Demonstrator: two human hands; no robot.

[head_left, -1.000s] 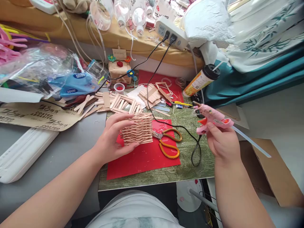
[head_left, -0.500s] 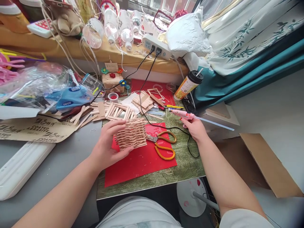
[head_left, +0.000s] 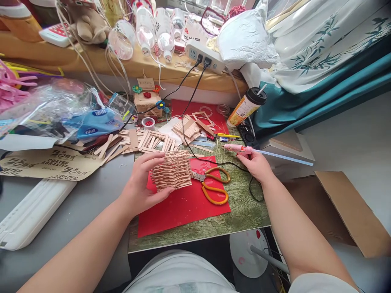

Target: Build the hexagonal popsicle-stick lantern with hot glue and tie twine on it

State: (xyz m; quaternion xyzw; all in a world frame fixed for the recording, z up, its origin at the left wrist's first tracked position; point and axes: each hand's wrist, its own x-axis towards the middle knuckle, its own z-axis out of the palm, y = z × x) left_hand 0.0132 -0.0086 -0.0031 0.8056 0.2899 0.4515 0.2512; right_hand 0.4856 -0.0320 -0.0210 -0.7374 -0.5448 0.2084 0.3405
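Note:
My left hand (head_left: pixel 142 185) is closed round a block of stacked wooden craft sticks (head_left: pixel 171 171), thumb below and fingers on top, over a red sheet (head_left: pixel 183 207). In my right hand (head_left: pixel 256 162) is a pink hot glue gun (head_left: pixel 238 148), its tip pointing left and a long clear glue stick (head_left: pixel 284 156) jutting out of its back. Scissors (head_left: pixel 215 185) with orange-yellow handles lie on the red sheet, their blades partly hidden behind the block. Loose craft sticks (head_left: pixel 152 140) and small stick frames lie just beyond the block.
A power strip (head_left: pixel 204 57) on the back ledge feeds black cords (head_left: pixel 191 101) across the work area. A drink cup (head_left: pixel 247 106) leans at the back right. Plastic bags (head_left: pixel 61 110) pile up at left, beside sandpaper (head_left: pixel 58 162). A stick-built box (head_left: pixel 148 101) stands at the back.
The view has shifted slightly, so everything sits a little to the right. My right hand with the glue gun has moved slightly right; my left hand keeps its hold on the block.

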